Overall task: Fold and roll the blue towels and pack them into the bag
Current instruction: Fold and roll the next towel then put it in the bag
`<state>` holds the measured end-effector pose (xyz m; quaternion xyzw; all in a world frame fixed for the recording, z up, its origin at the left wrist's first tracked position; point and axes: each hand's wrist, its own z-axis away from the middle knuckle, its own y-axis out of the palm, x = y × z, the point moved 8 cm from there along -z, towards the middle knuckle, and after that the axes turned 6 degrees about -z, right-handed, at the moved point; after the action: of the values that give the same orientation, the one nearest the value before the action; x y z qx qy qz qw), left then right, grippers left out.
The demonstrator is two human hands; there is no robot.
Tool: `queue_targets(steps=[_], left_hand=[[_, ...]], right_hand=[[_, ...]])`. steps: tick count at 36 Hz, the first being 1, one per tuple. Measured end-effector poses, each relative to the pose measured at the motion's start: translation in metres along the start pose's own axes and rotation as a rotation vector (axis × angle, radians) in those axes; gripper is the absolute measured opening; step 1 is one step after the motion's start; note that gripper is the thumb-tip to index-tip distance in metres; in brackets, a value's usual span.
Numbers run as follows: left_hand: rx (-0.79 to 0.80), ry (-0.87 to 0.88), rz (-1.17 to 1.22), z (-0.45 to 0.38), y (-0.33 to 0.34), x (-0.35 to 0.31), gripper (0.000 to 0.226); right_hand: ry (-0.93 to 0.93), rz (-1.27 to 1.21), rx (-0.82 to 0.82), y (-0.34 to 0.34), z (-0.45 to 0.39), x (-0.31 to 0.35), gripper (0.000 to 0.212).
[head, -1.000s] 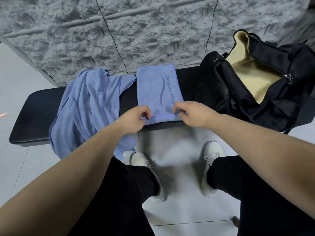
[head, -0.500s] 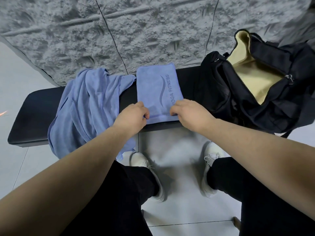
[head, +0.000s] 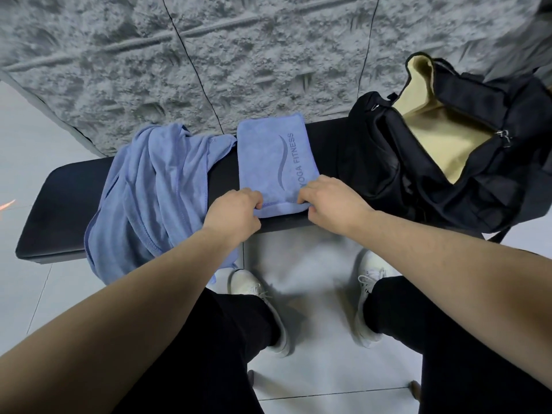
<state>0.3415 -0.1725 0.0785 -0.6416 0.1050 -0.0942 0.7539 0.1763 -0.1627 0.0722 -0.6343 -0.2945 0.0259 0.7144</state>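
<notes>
Against the grey wall, on the bench (head: 59, 204), the folded towel (head: 273, 162) lies left of the bag (head: 448, 186), its near hem pinched by the left hand (head: 236, 212) and right hand (head: 331, 201); soft, light and limp, it probably rolls best gripped at both near corners
</notes>
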Motion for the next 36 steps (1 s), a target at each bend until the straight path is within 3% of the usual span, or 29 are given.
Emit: queue_targets(steps=[7,16,23,28,32,36], left_hand=[[-0.094,0.007,0.000,0.002,-0.007,-0.015,0.024],[0.002,0.012,0.073,0.006,0.000,-0.028,0.005],[0.022,-0.046,0.113,0.004,0.003,-0.024,0.004],[0.020,-0.066,0.042,-0.002,0.005,-0.021,0.022],[0.023,-0.094,0.036,-0.005,0.005,-0.018,0.022],[0.022,-0.149,0.183,-0.008,0.006,-0.009,0.022]], right_hand=[[0.091,-0.061,0.045,-0.009,0.010,-0.012,0.038],[0.168,-0.124,0.150,-0.002,0.023,-0.025,0.031],[0.255,-0.156,0.132,0.000,0.017,-0.030,0.040],[0.273,-0.175,0.062,-0.005,0.013,-0.033,0.036],[0.169,-0.048,-0.055,-0.020,0.009,-0.024,0.028],[0.087,-0.028,-0.082,-0.022,0.007,-0.017,0.033]])
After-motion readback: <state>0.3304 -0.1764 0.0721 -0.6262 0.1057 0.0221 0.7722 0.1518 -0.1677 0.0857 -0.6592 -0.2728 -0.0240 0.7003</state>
